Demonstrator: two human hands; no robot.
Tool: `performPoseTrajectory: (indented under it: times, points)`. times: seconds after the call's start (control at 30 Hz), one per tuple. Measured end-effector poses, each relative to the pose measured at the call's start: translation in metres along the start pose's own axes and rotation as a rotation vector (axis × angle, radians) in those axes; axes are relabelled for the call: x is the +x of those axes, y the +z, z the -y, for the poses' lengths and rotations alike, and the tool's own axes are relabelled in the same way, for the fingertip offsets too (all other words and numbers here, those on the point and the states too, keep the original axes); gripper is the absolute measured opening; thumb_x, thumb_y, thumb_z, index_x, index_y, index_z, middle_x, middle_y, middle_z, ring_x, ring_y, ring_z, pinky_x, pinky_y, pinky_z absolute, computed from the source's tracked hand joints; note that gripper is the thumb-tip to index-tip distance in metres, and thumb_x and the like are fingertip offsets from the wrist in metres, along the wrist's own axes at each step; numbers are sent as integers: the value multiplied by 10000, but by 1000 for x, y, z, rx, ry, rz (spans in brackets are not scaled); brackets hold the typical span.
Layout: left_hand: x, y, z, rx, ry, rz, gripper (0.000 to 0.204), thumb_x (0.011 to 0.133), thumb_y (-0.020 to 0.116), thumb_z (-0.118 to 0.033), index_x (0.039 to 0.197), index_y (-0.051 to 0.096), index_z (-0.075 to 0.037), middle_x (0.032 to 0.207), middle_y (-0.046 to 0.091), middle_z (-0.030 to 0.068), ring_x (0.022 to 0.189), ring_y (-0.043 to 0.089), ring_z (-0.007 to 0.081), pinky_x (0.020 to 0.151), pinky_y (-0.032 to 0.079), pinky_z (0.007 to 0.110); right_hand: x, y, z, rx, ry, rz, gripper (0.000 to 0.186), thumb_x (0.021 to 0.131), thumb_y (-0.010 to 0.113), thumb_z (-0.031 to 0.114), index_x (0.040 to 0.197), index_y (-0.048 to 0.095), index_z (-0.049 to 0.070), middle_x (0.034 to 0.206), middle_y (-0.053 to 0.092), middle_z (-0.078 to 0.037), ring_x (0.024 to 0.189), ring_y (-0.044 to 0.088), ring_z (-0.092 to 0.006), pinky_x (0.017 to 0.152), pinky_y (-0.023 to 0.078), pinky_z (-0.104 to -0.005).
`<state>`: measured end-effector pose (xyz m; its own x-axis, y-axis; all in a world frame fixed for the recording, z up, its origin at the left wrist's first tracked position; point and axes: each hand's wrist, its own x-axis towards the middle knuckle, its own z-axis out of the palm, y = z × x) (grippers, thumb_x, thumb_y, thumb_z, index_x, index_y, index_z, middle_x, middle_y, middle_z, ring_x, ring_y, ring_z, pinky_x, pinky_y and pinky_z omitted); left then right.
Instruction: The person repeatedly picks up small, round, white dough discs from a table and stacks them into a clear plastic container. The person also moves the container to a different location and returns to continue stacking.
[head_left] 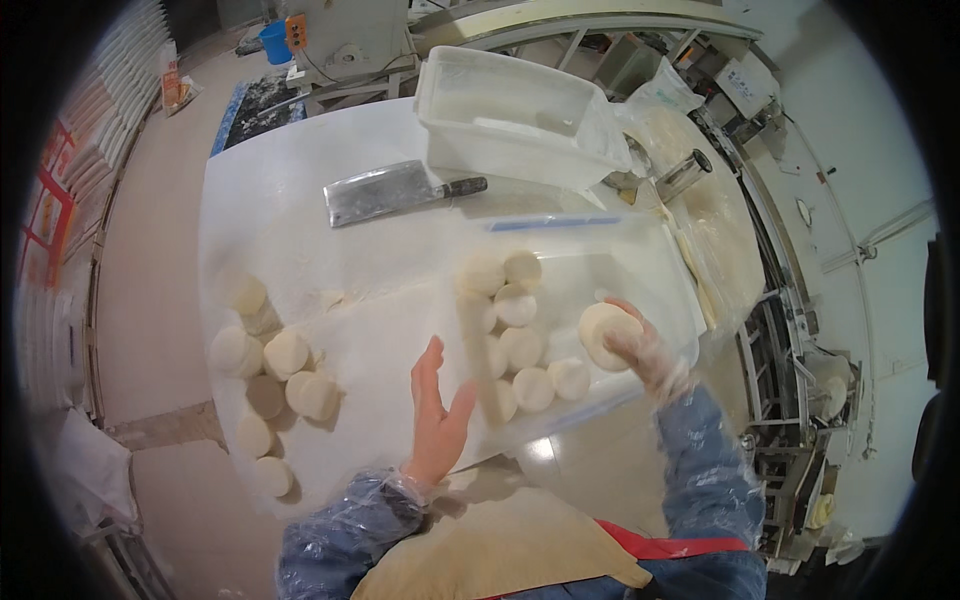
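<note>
My right hand point(640, 345) grips a pale round piece of dough point(602, 335) above the right part of a translucent plastic tray point(655, 255). Several floured dough rounds point(534, 390) stand in rows along that tray's left side. Fingers apart and nothing in it, my left hand point(438, 425) hovers over the white table just left of the tray. Farther left, a loose group of dough rounds point(266, 397) lies on the tabletop, some leaning on or overlapping one another. Clear plastic covers wrap both my sleeves.
A cleaver point(378, 194) with a dark handle lies flat at the back of the white table point(270, 190). Behind it stands a deep white plastic bin point(500, 150). A metal cylinder point(685, 175) sits at the back right, beside plastic sheeting point(715, 250). A blue bucket point(275, 43) is on the floor.
</note>
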<state>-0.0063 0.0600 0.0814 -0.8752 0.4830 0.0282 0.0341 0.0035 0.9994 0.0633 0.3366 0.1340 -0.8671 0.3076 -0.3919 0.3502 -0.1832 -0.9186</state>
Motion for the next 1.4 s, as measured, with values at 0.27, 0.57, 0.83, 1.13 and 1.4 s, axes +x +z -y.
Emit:
performPoseTrajectory:
  times: [0.27,0.57,0.83,1.13,1.4]
  points:
    - [11,38,22,264,-66,-127,778,791,538,-75,1396,59,25,1402,169,211,1310,172,326,1077,152,406,123,-65,-87,-444,486,407,690,756,717,257,1315,373,43,1156,543,-98,1098,488,-181,938,387,-302]
    - [-18,-29,36,86,-8,-219,533,830,567,-122,1293,351,27,1253,409,189,1162,407,298,984,327,375,106,24,15,-982,-123,116,432,814,627,258,1163,536,21,1091,572,-120,977,535,-195,846,432,-309]
    - [-63,-198,57,-301,-185,-852,471,877,468,-79,1315,321,8,1272,408,117,1152,430,193,986,338,319,105,379,-14,-677,-26,641,421,840,572,375,1028,622,1,895,650,-85,838,589,-162,776,458,-306]
    - [-36,-251,74,-379,-279,-474,545,812,481,-30,1329,318,18,1329,377,116,1233,383,218,1028,297,322,139,429,-127,-148,74,400,432,724,728,203,1048,542,-14,959,596,-127,912,569,-174,764,468,-289]
    - [-77,-214,49,-93,-75,-227,486,804,486,30,1281,406,-10,1233,459,100,1141,469,202,981,373,330,71,323,-104,-374,-618,-103,571,706,711,114,1181,416,1,1132,471,-159,1028,502,-267,842,454,-364]
